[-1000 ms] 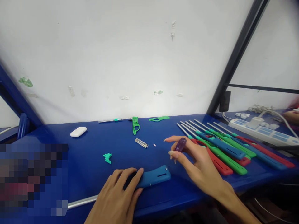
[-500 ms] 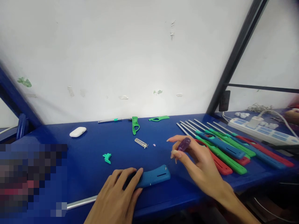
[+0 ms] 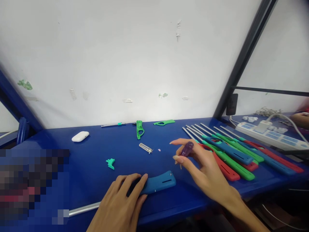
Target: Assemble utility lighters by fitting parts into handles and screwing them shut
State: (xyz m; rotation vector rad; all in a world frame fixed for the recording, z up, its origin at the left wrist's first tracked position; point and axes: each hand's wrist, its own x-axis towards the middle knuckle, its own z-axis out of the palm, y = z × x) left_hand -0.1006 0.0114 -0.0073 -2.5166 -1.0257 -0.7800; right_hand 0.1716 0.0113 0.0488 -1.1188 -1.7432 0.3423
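A blue lighter with a long metal tube lies near the front edge of the blue table. My left hand wraps over its middle and presses it down. Just right of the lighter's slotted end, my right hand grips a purple screwdriver handle; the thin shaft is hard to make out. A teal trigger piece lies beyond my left hand. Farther back are a clear fuel tank, a tiny pale part, an open green half shell and another green shell piece.
Several red, green and blue lighters lie in a row at the right. Behind them is a white power strip. A white case sits at the left, and a metal rod lies by the wall. Another person's hand shows at the far right.
My right hand and the screwdriver have shifted slightly left and tilted. My left hand and the blue lighter have stayed in place.
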